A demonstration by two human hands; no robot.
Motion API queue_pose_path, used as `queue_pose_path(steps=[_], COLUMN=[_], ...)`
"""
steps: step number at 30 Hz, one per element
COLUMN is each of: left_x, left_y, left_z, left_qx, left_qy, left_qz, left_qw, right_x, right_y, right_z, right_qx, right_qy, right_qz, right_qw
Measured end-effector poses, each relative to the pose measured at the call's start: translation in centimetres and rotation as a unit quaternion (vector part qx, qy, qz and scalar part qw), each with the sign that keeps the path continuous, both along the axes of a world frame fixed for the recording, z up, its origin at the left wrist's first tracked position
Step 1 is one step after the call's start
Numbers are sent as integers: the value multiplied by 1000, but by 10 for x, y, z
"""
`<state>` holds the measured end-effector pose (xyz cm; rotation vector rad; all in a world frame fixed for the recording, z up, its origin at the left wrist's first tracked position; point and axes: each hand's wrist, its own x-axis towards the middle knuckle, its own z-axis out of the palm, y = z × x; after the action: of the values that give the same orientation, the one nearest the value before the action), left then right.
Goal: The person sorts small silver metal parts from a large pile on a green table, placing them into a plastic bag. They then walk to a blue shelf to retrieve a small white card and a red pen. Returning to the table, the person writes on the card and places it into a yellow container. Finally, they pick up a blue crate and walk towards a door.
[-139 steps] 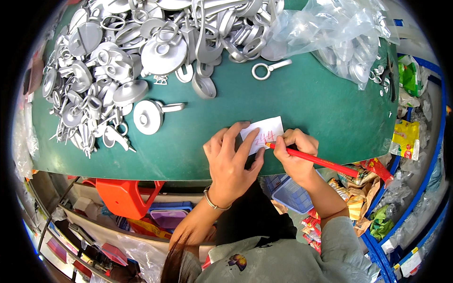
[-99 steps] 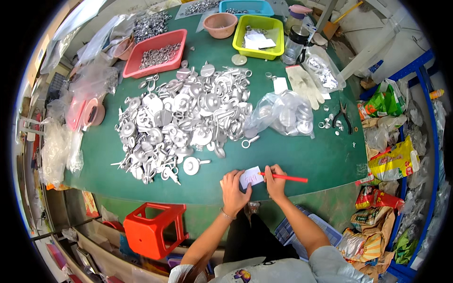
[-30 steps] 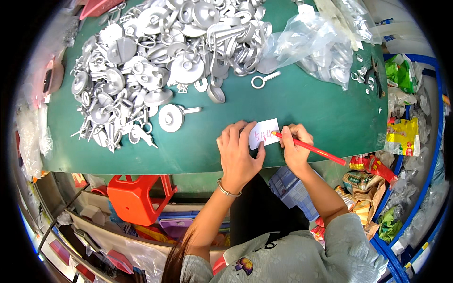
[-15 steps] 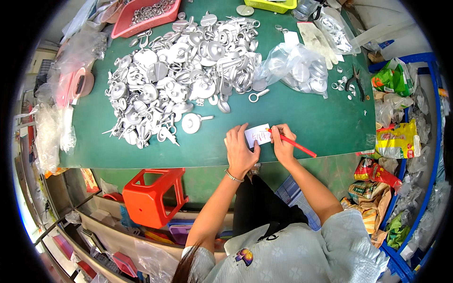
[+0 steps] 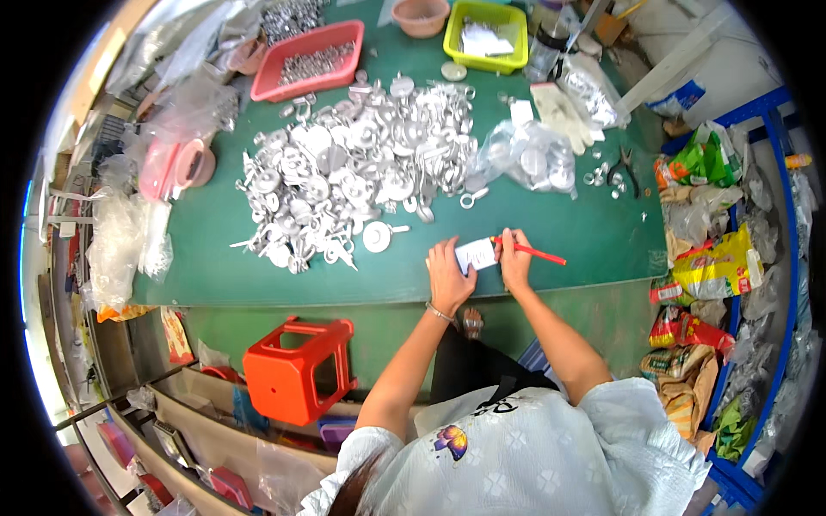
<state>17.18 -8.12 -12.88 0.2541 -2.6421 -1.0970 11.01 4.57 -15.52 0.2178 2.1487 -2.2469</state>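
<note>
My left hand [image 5: 448, 279] keeps a small white card [image 5: 477, 253] on the green table near its front edge, fingers along the card's left side and thumb at its lower edge. Dark handwriting shows on the card. At the card's right side, my right hand [image 5: 515, 263] is closed around a slim red pencil [image 5: 545, 254], its tip by the card's upper right corner. Beyond my left hand lies a big heap of silver-grey metal parts [image 5: 344, 163], many of them discs and rings with stems. One disc with a stem [image 5: 377, 236] lies just apart from the heap.
Behind the heap stand a pink basket [image 5: 268, 77] and a yellow-green basket [image 5: 449, 45]. A clear bag of discs [image 5: 533, 159], a pale glove [image 5: 555, 110] and black pliers [image 5: 621, 169] lie to the right. Below the table's front edge is a red stool [image 5: 284, 391].
The view has shifted, showing more of the table's far side. Both hands stay at the card; the pencil tip has moved toward the card's upper right corner.
</note>
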Motion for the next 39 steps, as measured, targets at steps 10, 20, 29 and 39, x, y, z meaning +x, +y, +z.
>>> queue_pose_path(steps=[10, 20, 29, 39], left_x=[-3, -7, -5, -15], left_y=[-4, 5, 11, 30], left_z=[-5, 0, 11, 33], left_qx=[-17, -70, 43, 189], left_qy=[-50, -117, -139, -133], left_qz=[-23, -20, 13, 55], left_qw=[998, 990, 989, 971], right_x=[-31, -106, -310, -398], right_y=[27, 41, -38, -37], right_z=[47, 79, 132, 102], right_qx=[26, 17, 94, 383], right_qy=[-85, -106, -170, 82], right_qz=[16, 60, 268, 128], right_qw=[996, 992, 944, 911])
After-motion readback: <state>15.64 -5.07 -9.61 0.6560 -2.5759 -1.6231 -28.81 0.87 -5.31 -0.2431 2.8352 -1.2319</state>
